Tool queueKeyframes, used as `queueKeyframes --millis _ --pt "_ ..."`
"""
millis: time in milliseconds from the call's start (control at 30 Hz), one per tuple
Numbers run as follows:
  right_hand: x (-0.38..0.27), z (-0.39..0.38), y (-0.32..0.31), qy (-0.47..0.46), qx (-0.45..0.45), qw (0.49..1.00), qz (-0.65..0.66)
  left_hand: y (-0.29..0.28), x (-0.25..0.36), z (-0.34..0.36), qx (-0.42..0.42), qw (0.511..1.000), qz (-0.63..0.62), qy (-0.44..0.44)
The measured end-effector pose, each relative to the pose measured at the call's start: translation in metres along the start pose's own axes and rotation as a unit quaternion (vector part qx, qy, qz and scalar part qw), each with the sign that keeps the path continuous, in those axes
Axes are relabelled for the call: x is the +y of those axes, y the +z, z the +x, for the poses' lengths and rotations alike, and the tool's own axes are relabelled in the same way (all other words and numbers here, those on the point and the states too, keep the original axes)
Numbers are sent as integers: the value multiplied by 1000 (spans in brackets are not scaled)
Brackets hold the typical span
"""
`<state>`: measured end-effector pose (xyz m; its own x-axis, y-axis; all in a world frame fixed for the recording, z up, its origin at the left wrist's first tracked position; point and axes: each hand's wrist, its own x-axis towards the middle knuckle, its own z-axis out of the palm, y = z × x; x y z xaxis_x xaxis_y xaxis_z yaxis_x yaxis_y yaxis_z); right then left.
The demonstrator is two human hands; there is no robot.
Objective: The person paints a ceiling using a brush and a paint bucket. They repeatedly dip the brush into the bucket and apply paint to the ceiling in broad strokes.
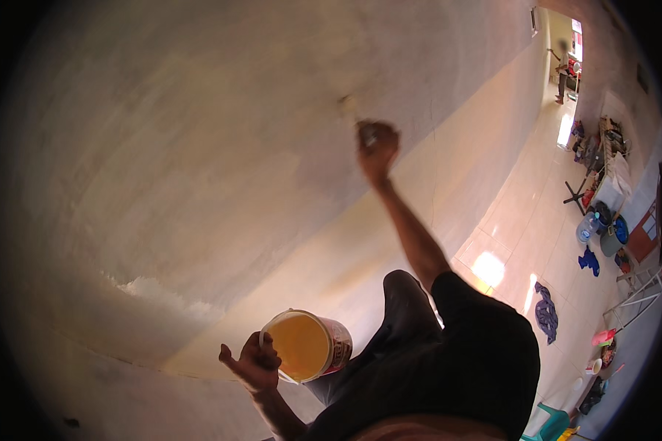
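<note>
My right hand [377,147] is raised against the wall [221,147], its fingers closed round a paintbrush [348,105]. The brush's pale head is blurred and touches or nearly touches the wall; most of its handle is hidden in my fist. Lower down, a white bucket [338,345] with a printed side holds yellow-orange paint [298,347]. It tilts toward me beside my leg. My left hand [256,364] is at the bucket's left side, fingers curled at its handle and rim, thumb sticking out.
A pale band runs along the lower wall above the tiled floor [507,198]. At the right are a dark cloth [546,312], a blue cloth [588,261], a water bottle [587,228], a metal frame [636,298] and a green stool [548,422]. Another person [563,70] stands near the far doorway.
</note>
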<state>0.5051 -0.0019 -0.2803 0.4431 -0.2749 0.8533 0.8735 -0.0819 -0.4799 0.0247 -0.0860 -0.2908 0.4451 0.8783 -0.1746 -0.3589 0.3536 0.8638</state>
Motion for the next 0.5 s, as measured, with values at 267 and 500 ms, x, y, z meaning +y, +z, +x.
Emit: queueKeyframes --millis 267,500 --pt "-217 -80 -60 38 -167 907 384 0 5 -1 8 1000 18 14" --pt "-183 -51 -108 66 -253 883 390 -2 6 -9 19 1000 14 12"
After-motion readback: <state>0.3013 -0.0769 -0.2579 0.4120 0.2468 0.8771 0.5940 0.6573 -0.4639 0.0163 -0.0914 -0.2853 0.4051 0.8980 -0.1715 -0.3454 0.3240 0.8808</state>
